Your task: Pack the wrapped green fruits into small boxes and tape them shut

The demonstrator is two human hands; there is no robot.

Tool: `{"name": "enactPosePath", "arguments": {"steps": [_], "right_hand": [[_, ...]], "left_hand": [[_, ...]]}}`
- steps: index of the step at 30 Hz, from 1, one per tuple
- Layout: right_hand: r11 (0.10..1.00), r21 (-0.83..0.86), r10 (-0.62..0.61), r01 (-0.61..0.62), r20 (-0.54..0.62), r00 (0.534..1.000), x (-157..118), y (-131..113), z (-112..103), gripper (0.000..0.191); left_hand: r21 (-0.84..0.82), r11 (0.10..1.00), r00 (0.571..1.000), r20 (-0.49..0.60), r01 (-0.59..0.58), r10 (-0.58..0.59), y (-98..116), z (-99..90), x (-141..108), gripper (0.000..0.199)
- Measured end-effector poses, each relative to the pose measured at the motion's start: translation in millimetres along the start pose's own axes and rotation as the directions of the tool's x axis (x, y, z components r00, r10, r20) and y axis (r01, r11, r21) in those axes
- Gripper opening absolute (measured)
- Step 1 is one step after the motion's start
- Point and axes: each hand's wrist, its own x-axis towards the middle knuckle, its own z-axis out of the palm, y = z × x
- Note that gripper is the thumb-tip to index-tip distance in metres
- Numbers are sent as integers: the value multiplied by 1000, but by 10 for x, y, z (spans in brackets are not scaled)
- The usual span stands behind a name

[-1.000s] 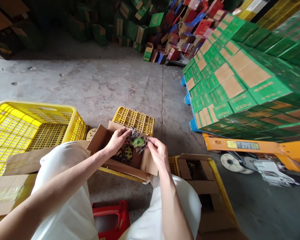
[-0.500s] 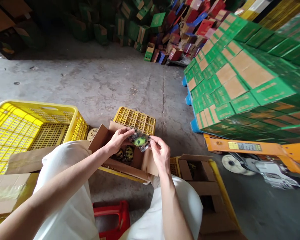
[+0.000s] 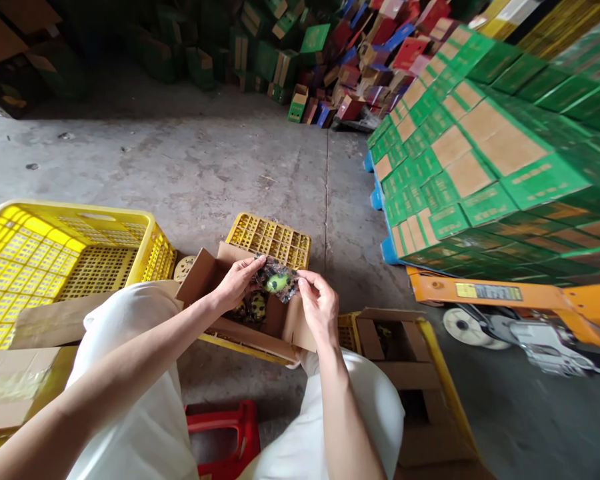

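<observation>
A green fruit in a clear, dark-printed plastic wrapper (image 3: 278, 283) is stretched between my two hands above an open cardboard box. My left hand (image 3: 239, 281) pinches the wrapper's left end between thumb and fingers. At the other end, my right hand (image 3: 319, 300) grips the wrapper's right edge the same way. Below them the cardboard box (image 3: 253, 335) has its flaps spread, and several dark, yellow-spotted wrapped pieces (image 3: 257, 307) lie inside. The box rests on an upturned yellow crate (image 3: 273, 237).
A large yellow crate (image 3: 153, 250) stands at left, with a taped carton (image 3: 20, 380) before it. Open cartons (image 3: 405, 373) sit in another crate at right. Beyond are an orange pallet jack (image 3: 480, 290) and stacked green boxes (image 3: 480, 167). A red stool (image 3: 247, 433) is below me.
The wrapped fruit has shifted slightly up and left and turned a little in my hands. Both hands keep their hold on the wrapper's ends.
</observation>
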Motion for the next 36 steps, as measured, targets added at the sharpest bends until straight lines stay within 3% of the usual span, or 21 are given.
{"name": "enactPosePath", "arguments": {"steps": [8, 19, 25, 28, 32, 36], "right_hand": [[978, 152, 134, -142, 65, 989, 14, 120, 31, 44], [990, 126, 75, -69, -42, 996, 32, 277, 24, 42], [988, 128, 94, -87, -46, 995, 38, 261, 8, 42], [984, 148, 104, -99, -23, 994, 33, 229, -3, 41], [993, 38, -115, 114, 48, 992, 13, 148, -20, 51], [947, -87, -288, 309, 200, 937, 4, 50, -17, 48]], "left_hand": [[-38, 999, 999, 45, 6, -4, 29, 25, -52, 53], [-52, 996, 994, 93, 66, -61, 56, 37, -58, 56], [11, 996, 980, 179, 92, -93, 67, 13, -100, 58], [12, 995, 985, 141, 103, -104, 53, 3, -94, 59], [-43, 996, 993, 90, 84, -80, 59, -7, -67, 55], [-38, 996, 992, 101, 75, -71, 71, -19, -73, 53]]}}
